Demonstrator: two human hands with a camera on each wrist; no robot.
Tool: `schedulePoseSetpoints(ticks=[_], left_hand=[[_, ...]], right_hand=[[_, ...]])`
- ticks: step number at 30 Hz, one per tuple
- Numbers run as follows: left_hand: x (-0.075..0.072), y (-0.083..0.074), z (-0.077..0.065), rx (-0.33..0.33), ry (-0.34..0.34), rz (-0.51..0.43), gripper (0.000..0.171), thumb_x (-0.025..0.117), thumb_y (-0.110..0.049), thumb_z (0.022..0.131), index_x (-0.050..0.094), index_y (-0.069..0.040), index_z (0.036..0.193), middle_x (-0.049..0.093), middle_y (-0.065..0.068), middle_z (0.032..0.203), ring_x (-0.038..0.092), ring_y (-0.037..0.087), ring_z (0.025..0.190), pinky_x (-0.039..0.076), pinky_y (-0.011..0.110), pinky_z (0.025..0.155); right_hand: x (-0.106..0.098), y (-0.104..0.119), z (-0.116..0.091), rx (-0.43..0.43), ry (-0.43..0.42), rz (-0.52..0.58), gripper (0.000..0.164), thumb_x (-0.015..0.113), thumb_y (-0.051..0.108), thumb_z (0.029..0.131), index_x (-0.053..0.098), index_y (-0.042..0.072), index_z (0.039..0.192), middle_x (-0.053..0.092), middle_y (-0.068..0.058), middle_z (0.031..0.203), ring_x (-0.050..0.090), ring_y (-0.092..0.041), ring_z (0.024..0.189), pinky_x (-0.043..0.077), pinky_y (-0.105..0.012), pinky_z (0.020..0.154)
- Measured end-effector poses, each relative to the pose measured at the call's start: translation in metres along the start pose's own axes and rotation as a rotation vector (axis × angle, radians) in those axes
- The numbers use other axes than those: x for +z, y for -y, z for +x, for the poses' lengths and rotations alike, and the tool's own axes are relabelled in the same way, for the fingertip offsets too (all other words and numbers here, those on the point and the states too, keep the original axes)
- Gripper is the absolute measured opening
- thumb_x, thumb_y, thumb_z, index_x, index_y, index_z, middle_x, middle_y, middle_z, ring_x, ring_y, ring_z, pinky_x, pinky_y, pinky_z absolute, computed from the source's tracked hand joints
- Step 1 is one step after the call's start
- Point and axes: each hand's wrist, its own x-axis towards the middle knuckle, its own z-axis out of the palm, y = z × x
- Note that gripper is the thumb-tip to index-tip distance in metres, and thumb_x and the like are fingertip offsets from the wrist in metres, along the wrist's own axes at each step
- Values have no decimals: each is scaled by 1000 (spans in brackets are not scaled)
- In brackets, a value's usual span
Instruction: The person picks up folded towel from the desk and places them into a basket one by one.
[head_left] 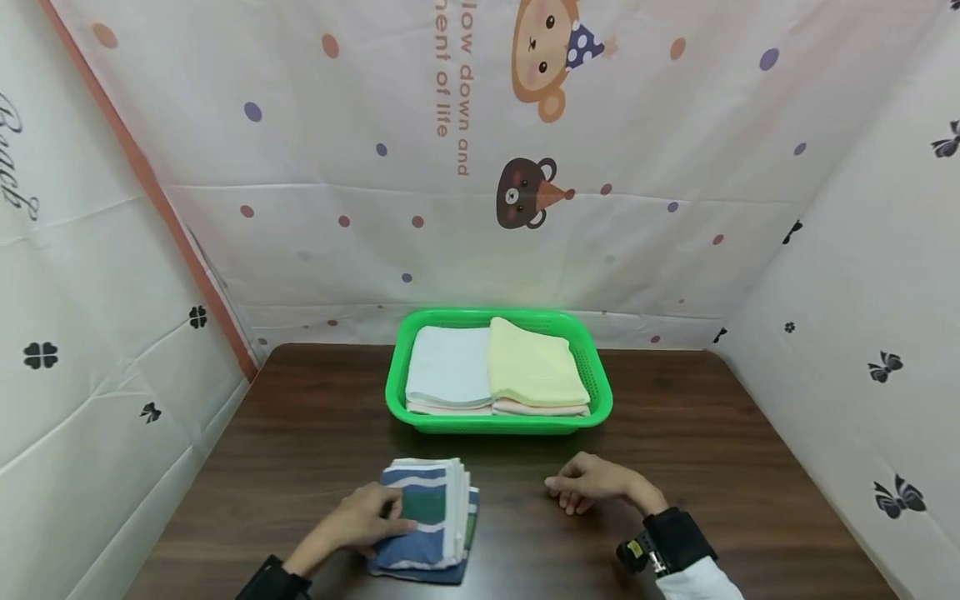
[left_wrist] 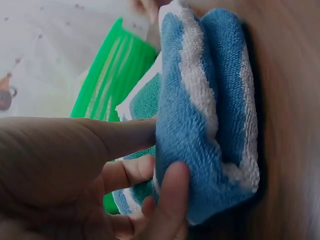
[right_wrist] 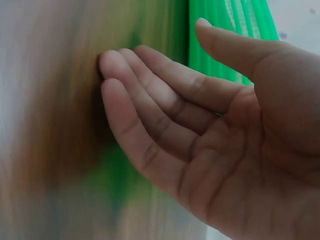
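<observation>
A folded towel with blue, green and white stripes lies on the near part of the table, left of centre. My left hand grips its left side; in the left wrist view the towel shows thick folded layers, with the thumb and a finger against it. Off to the right, my right hand is over the table, holding nothing. Its fingers are loosely bent in the right wrist view, with the palm showing.
A green plastic basket stands at the back of the brown wooden table. Inside lie a white folded towel and a yellow one, each on top of pinkish cloth. Printed white curtains hang behind and on both sides.
</observation>
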Motion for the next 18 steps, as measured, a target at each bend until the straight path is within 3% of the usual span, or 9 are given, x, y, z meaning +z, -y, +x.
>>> schedulePoseSetpoints(ticks=[5,7,10,12,14,16,18], left_hand=[[24,-15,16,58,50,-154,20,69,-19,99,58,-5,89,44,6,84,53,16,65,53,23,48],[30,-18,22,75,51,-220,16,66,-15,100,57,-2,98,44,9,91,52,17,72,56,24,54],[35,-21,27,71,-25,-238,23,66,-14,99,55,3,111,49,14,101,57,18,77,57,27,61],[37,-23,29,35,-108,-212,32,68,-15,98,54,6,118,53,17,105,58,19,83,56,30,66],[39,-25,30,-24,-184,-194,43,70,-17,95,53,9,125,58,18,108,61,20,89,54,33,71],[41,-29,32,-103,-222,-232,54,72,-20,94,50,11,133,61,20,114,63,23,97,55,37,78],[44,-32,35,-178,-218,-337,65,71,-22,95,42,14,141,60,26,122,65,30,106,56,43,86]], right_hand=[[24,7,12,-90,5,-32,49,52,40,107,76,-2,101,74,-14,83,70,-16,72,62,-35,66],[34,11,16,-98,-40,-78,60,47,50,107,76,2,89,72,-6,75,66,-12,64,57,-35,57],[49,18,20,-59,-168,-92,66,43,58,105,65,11,64,60,4,57,55,-10,50,45,-32,47],[58,26,19,-20,-242,-49,65,45,57,105,53,14,57,50,5,50,53,-11,47,43,-31,46],[63,28,20,0,-272,11,60,48,52,106,54,13,60,46,4,50,58,-16,49,48,-29,50],[65,28,20,1,-264,44,52,52,47,106,63,9,71,48,3,56,64,-18,55,54,-31,54],[66,26,19,-10,-240,56,45,56,44,105,68,3,90,51,1,63,64,-18,59,56,-32,56]])
